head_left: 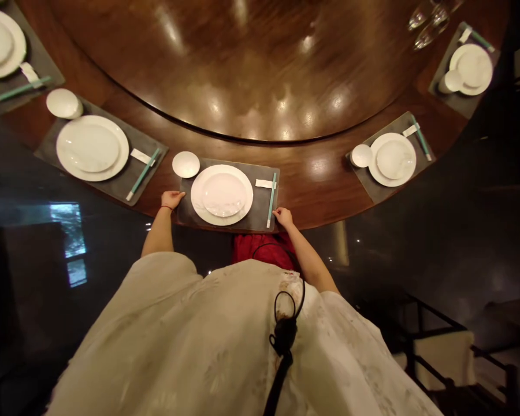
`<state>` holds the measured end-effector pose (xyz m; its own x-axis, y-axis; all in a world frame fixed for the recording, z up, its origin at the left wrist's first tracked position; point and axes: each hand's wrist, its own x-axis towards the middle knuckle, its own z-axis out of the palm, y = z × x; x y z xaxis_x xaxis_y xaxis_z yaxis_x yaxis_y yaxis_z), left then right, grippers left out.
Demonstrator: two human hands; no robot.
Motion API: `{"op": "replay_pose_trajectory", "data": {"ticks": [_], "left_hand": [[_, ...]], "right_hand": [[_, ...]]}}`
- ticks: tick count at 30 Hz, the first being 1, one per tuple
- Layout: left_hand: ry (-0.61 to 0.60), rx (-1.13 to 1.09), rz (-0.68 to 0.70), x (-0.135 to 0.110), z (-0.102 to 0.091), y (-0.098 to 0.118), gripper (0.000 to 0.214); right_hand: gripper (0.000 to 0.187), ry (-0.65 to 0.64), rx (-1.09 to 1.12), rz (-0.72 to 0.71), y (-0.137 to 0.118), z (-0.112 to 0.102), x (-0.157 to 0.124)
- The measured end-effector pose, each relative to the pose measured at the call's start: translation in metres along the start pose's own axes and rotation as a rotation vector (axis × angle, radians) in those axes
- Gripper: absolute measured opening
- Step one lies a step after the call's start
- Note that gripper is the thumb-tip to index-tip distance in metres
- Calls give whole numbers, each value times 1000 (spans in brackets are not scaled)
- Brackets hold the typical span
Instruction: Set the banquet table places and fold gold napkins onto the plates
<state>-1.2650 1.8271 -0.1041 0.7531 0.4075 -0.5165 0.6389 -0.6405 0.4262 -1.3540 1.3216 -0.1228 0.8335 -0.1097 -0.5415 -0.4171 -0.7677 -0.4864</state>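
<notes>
A grey placemat (263, 202) lies at the table edge in front of me. My left hand (172, 199) pinches its left edge; a thin red band circles that wrist. At the opposite edge, my right hand (283, 217) has its fingers closed on the mat, close to the lower end of a teal chopstick sleeve (271, 199). On the mat, a large white plate (196, 199) carries a smaller white plate (223, 193). A white bowl (186, 164) stands at the upper left corner, and a small white strip (264, 184) lies beside the sleeve.
Similar settings lie on both sides, including a left placemat (125, 167) and a right placemat (370, 188). A round wooden turntable (251, 75) fills the table's middle. Wine glasses (433, 26) are at upper right. A chair (444, 358) stands at lower right.
</notes>
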Motion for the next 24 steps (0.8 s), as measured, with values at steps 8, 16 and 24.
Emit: {"op": "replay_pose_trajectory", "data": {"ticks": [8,16,24], "left_hand": [[680,93,114,-111,52,101,51],[-98,-318,657,-287,340,332,61],[-630,-463,267,-333,537,510,41]], "right_hand": [[38,72,506,-92,118,-45,-50],[39,477,633,302,374,-147,-149],[31,546,633,459,501,-257,-146]]}}
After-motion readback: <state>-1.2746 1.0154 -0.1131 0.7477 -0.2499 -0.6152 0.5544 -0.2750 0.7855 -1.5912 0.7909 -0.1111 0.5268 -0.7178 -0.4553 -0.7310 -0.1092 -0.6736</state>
